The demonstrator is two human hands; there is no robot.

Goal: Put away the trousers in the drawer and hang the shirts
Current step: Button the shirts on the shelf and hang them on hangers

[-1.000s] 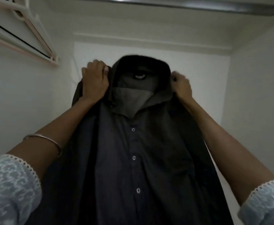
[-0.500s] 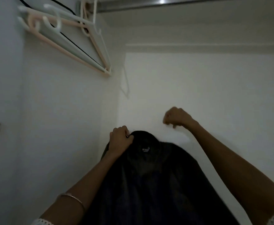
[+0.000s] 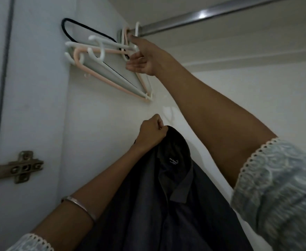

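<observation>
At six o'clock, my left hand (image 3: pixel 153 134) bunches the collar of a dark button-up shirt (image 3: pixel 166 205); it looks soft, light and limp, best held there. Toward twelve, my right hand (image 3: pixel 143 58), fingers loosely spread, touches plastic hangers (image 3: pixel 110 77) on the steel rail (image 3: pixel 203 14).

A thin, plain silver-coloured metal bangle (image 3: pixel 81 207) circles the left forearm. Up the arm from the bangle sits a pale blue-grey patterned fabric left sleeve (image 3: pixel 29 243), hemmed in white scalloped lace. Across from the bangle, the right sleeve (image 3: pixel 275 187) matches it, with the same looped lace hem. The forearms are uncovered down to the left hand (image 3: pixel 151 134) and right hand (image 3: pixel 145 58).
</observation>
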